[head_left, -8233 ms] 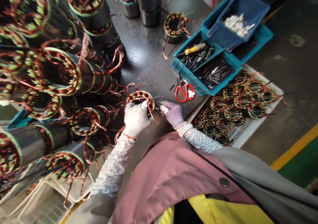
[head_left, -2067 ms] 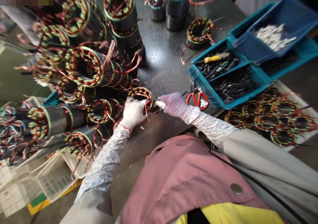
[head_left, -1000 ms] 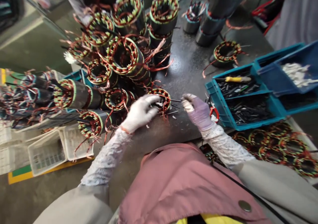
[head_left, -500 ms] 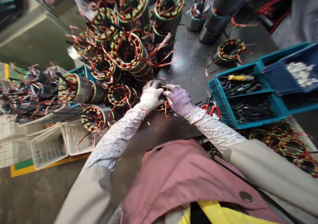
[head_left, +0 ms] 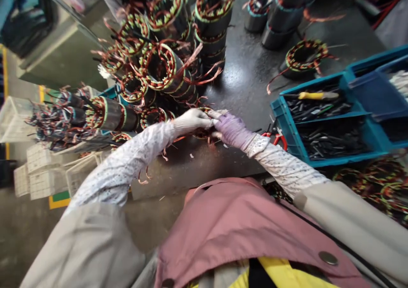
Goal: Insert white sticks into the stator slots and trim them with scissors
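Note:
My left hand (head_left: 193,121), in a white glove, bends over a small motor stator (head_left: 202,133) with copper windings on the bench. My right hand (head_left: 232,128), in a purple glove, meets it from the other side, above the same stator. The fingertips of both hands come together over its winding ring. Both hands are closed, and whatever lies between the fingers is hidden. Most of the stator is covered by the hands; loose copper strands show at its front and back edges. Just right of my right hand lie red-handled pliers (head_left: 276,139).
Stacked stators (head_left: 159,69) crowd the bench to the left and ahead. One stator (head_left: 306,58) stands farther right. Blue bins (head_left: 288,130) hold black tubing pieces and a yellow-handled tool (head_left: 314,95). Wound coils (head_left: 389,186) lie below right. White baskets (head_left: 47,177) stand left.
The view has shifted a little. My left wrist has turned flatter and its elbow swung outward, with the left fingers now reaching towards the right hand. Both hands remain over the stator.

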A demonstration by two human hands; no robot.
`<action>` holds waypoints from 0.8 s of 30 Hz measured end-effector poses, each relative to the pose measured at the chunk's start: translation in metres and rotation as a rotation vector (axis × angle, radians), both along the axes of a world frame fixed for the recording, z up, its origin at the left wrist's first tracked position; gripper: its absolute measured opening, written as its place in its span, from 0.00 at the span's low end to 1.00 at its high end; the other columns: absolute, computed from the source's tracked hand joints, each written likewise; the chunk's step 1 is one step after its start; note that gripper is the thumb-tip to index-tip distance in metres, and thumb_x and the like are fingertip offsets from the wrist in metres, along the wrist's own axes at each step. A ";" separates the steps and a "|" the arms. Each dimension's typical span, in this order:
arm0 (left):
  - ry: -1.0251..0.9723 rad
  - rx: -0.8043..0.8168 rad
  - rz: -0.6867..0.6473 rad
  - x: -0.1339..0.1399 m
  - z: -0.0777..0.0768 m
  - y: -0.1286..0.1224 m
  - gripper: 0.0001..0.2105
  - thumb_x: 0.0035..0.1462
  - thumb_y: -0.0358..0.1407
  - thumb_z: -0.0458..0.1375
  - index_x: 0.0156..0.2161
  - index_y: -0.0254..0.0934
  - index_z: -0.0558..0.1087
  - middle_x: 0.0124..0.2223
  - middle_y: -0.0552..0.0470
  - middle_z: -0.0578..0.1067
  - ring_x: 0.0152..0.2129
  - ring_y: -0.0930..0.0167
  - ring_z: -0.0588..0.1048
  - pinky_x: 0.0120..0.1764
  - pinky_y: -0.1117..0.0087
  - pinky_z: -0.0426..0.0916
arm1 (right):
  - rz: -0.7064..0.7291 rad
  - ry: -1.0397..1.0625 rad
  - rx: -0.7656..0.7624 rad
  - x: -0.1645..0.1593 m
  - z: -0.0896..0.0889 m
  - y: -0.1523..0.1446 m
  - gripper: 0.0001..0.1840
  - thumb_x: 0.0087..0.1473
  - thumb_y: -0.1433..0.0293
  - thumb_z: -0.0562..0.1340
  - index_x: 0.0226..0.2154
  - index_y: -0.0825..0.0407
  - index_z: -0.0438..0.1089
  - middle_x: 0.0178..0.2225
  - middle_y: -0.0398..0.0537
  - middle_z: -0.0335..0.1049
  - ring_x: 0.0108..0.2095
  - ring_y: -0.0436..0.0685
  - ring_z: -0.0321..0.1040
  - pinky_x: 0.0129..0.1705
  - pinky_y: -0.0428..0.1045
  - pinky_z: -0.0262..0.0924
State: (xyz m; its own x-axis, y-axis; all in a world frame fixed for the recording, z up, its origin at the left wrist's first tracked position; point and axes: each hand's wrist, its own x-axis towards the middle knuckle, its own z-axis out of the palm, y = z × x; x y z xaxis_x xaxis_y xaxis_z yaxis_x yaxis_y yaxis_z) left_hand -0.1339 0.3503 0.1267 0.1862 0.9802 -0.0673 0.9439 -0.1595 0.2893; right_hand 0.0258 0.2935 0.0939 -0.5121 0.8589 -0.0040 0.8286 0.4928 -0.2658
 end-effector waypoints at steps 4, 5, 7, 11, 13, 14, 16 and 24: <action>-0.489 0.053 -0.087 -0.051 0.023 -0.014 0.17 0.61 0.40 0.48 0.31 0.34 0.77 0.29 0.49 0.77 0.22 0.74 0.73 0.26 0.75 0.68 | -0.033 0.403 0.125 0.015 -0.024 -0.009 0.24 0.54 0.65 0.62 0.52 0.57 0.66 0.56 0.58 0.64 0.57 0.64 0.61 0.58 0.59 0.58; -0.511 0.055 -0.152 -0.061 0.025 -0.020 0.15 0.60 0.41 0.51 0.32 0.35 0.77 0.35 0.48 0.78 0.28 0.73 0.75 0.31 0.73 0.70 | -0.105 0.536 0.183 0.018 -0.032 -0.012 0.24 0.55 0.64 0.60 0.53 0.55 0.65 0.56 0.57 0.65 0.56 0.62 0.62 0.57 0.58 0.60; -0.368 0.000 -0.382 -0.070 0.023 -0.032 0.10 0.56 0.42 0.57 0.33 0.39 0.78 0.47 0.49 0.77 0.42 0.69 0.75 0.46 0.66 0.69 | -0.296 0.750 0.287 0.022 -0.044 -0.020 0.23 0.59 0.62 0.55 0.54 0.53 0.63 0.53 0.57 0.67 0.54 0.60 0.65 0.54 0.57 0.64; -0.172 -0.077 -0.523 -0.055 0.004 -0.044 0.09 0.58 0.39 0.55 0.39 0.42 0.77 0.50 0.51 0.76 0.47 0.68 0.73 0.52 0.63 0.64 | -0.428 0.806 0.348 0.019 -0.045 -0.025 0.19 0.61 0.62 0.50 0.49 0.51 0.68 0.49 0.56 0.70 0.52 0.60 0.67 0.53 0.59 0.64; -0.125 -0.061 -0.395 -0.041 -0.001 -0.040 0.11 0.59 0.36 0.54 0.46 0.42 0.74 0.47 0.50 0.77 0.43 0.68 0.75 0.47 0.67 0.67 | -0.362 0.718 0.355 0.016 -0.037 -0.023 0.18 0.59 0.62 0.54 0.47 0.51 0.69 0.51 0.56 0.68 0.53 0.62 0.65 0.55 0.60 0.61; -0.090 -0.076 -0.369 -0.035 -0.003 -0.036 0.14 0.59 0.35 0.54 0.49 0.43 0.72 0.46 0.51 0.78 0.42 0.68 0.76 0.45 0.67 0.68 | -0.316 0.659 0.358 0.015 -0.033 -0.022 0.18 0.58 0.62 0.56 0.47 0.52 0.69 0.52 0.57 0.67 0.54 0.63 0.64 0.56 0.61 0.60; -0.036 -0.156 -0.424 -0.022 -0.003 -0.026 0.20 0.56 0.34 0.55 0.55 0.44 0.67 0.44 0.51 0.78 0.40 0.67 0.76 0.43 0.67 0.68 | -0.224 0.536 0.347 0.014 -0.028 -0.020 0.19 0.55 0.62 0.58 0.48 0.53 0.69 0.53 0.57 0.66 0.55 0.64 0.63 0.57 0.61 0.59; -0.421 -0.321 -0.448 -0.005 -0.012 -0.011 0.15 0.47 0.29 0.59 0.44 0.34 0.71 0.42 0.49 0.77 0.37 0.69 0.75 0.43 0.71 0.68 | -0.287 0.325 0.206 0.007 -0.037 -0.021 0.19 0.58 0.69 0.52 0.50 0.54 0.67 0.53 0.56 0.67 0.54 0.61 0.63 0.56 0.59 0.60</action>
